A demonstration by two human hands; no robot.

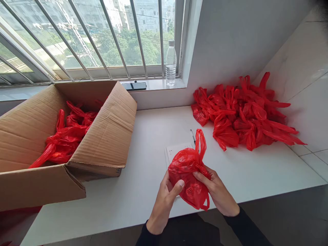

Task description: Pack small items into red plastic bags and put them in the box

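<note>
A knotted red plastic bag (188, 167) with something inside is held above the front of the white counter (143, 143). My left hand (164, 198) grips its lower left side, thumb pressed on the front. My right hand (217, 191) wraps around its right side and bottom. Both hands are closed on the bag. The bag's tied handles stick up.
An open cardboard box (102, 136) at left holds several red bags (64, 136). A pile of red bags (246, 112) lies at the right against the wall. A notepad (174, 150) and pen (192, 136) lie behind the held bag. A water bottle (171, 63) and a phone (134, 85) sit on the windowsill.
</note>
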